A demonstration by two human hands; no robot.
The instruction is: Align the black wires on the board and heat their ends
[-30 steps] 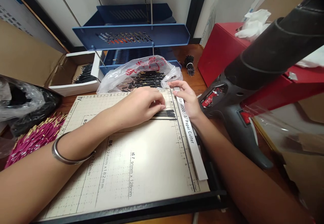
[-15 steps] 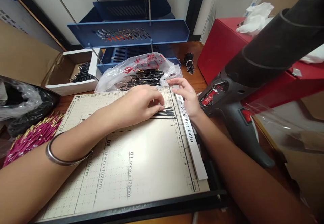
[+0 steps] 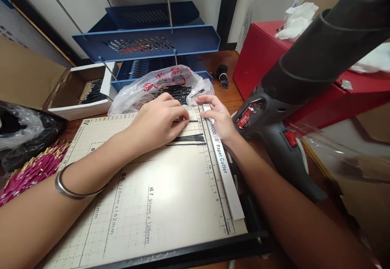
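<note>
My left hand (image 3: 166,119), with a metal bangle on the wrist, pinches a thin black cord (image 3: 193,121) over the upper part of the paper cutter board (image 3: 170,196). Several black cords (image 3: 191,138) lie side by side just below it, their left ends hidden under the hand. My right hand (image 3: 219,119) rests at the top of the white cutter rail (image 3: 227,179), fingers apart, with nothing visible in them. Behind both hands is a clear plastic bag (image 3: 128,98) of black cords.
A blue rack (image 3: 146,41) stands behind the bag. At left are a white box (image 3: 82,108) of black cords and a magenta cord pile (image 3: 36,171). A black heat gun (image 3: 274,110) leans at right before a red box (image 3: 258,50). A tied black bundle (image 3: 223,76) lies behind.
My left hand has moved off the row of cords to a single cord above it. The whole view has shifted slightly, and my right hand stays by the rail.
</note>
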